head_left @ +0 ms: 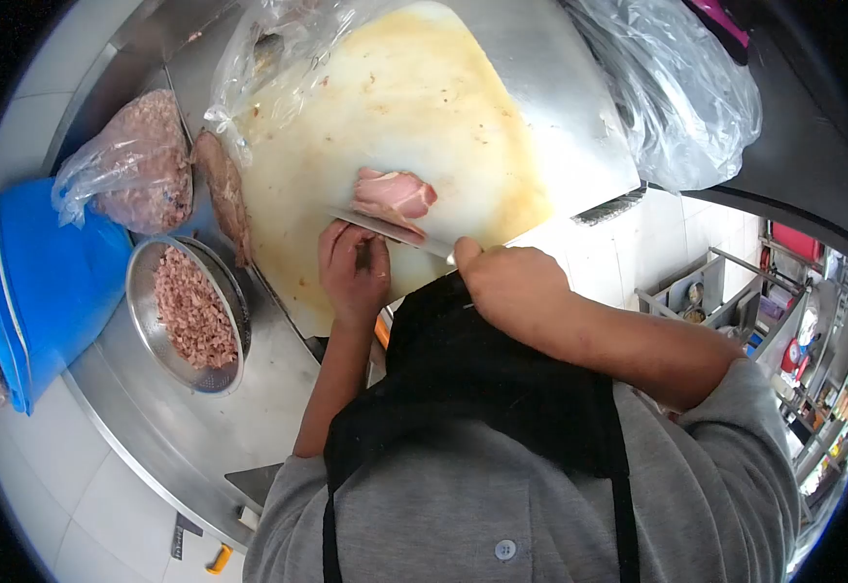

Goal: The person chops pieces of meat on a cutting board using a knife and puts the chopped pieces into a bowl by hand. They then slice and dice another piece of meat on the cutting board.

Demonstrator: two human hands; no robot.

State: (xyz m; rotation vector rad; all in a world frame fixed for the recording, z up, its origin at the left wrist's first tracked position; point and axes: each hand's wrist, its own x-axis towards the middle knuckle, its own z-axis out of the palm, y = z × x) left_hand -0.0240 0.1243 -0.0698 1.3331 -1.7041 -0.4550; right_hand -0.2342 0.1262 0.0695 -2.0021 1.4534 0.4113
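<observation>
Two bare hands meet around one knife: the right hand (506, 280) wraps tightly around its handle, and the left hand (354, 272) has its fingers bent close along the near side of the blade. Whether those left fingers grip anything, I cannot tell. The knife (373, 222), with a long grey metal blade, lies slantwise along the near edge of a pale pink, moist, smooth-faced piece of meat (395, 194) with lighter margins. This meat sits on a broad white cutting board (463, 107) stained yellow-brown and dotted with scraps.

Taking the meat as the clock's centre, the left hand is at 7 o'clock and the right at 4. Near 9 o'clock, a long brownish-pink strip of meat (222, 189) lies along the board's edge. Just past 9, a clear plastic bag (147, 160) holds a lumpy pinkish mass. At 8 o'clock, a round perforated metal colander (227, 381) contains small diced pinkish-brown pieces (190, 316). Beyond it, between 8 and 9, stands a blue plastic container (64, 272).

At 11 o'clock, a crumpled transparent bag (278, 68) is cut off by the top edge; its contents are unclear. Another translucent plastic bundle (676, 92), at 2, is also cropped. Distant metal shelving (793, 340), near 4, is too small to make out fully.
</observation>
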